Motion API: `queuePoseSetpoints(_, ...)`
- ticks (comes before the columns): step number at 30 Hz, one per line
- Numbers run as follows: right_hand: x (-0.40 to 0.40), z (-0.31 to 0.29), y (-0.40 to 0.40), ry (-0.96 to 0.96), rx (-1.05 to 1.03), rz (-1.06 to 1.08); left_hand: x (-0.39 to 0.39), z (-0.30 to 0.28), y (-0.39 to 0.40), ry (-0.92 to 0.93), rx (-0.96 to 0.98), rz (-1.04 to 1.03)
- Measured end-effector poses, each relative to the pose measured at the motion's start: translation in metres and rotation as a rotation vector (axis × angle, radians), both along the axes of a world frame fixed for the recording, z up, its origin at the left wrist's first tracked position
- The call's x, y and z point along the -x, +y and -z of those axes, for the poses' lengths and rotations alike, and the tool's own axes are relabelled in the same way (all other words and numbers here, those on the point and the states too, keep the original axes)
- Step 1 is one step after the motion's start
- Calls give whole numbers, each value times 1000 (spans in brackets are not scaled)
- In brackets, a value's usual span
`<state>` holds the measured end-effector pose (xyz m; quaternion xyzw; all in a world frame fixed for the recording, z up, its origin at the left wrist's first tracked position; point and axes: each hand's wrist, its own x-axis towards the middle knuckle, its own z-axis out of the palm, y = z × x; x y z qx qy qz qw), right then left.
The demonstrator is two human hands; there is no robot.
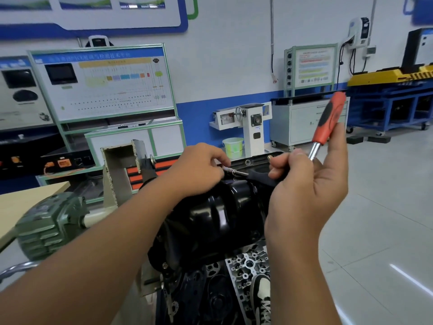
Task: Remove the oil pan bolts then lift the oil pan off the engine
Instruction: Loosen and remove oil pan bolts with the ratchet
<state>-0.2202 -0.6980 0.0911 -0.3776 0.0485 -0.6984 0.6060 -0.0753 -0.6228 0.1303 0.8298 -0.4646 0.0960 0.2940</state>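
Hands of a person work above a black oil pan [218,207] that sits at the centre of the view, bolted on top of an upturned engine [246,273] whose silver casting shows at 6 o'clock. The left hand [199,170], reaching in from 8 o'clock, has its fingers curled and pinches the tip of a short metal extension bar [235,172] just above the far rim of the pan. The right hand [304,191], coming up from 5 o'clock, grasps a ratchet wrench [328,120]: its fingers close around the chrome shaft near the head, while the red and black handle sticks up tilted toward 1 o'clock. The bar runs between the two hands. On the pan's far flange, just past the fingertips at 12 o'clock, two bolts [270,157] can be seen. How they are seated cannot be told. At 9 o'clock, beside the engine, sits a grey-green gearbox [50,226] of the engine stand. Behind, along the white and blue wall, stand a training panel [103,83] at 10 o'clock, a pale green bucket [233,147] at 12 o'clock, and a blue and yellow workbench [393,102] at 2 o'clock.
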Motion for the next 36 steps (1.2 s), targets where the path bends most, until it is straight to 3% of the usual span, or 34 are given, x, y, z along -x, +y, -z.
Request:
queuePoseSetpoints(3, 0, 2, 1, -19, -40, -11, 26, 10, 12, -65, 46, 94)
queuePoseSetpoints(5, -1, 2, 3, -33, -61, -5, 47, 18, 15, -209, 53, 146)
queuePoseSetpoints(11, -4, 3, 4, -13, -93, -40, 70, 21, 2, -456, -67, 78)
queuePoseSetpoints(19, 4, -2, -10, 30, -224, -133, 82, 44, -20, -786, 259, 13)
queuePoseSetpoints(27, 5, -1, -4, 41, -119, -182, 91, 52, -19, -753, 189, -86)
queuePoseSetpoints(36, 10, 3, -5, 133, -49, -182, 77, 27, -8, -478, 14, 115)
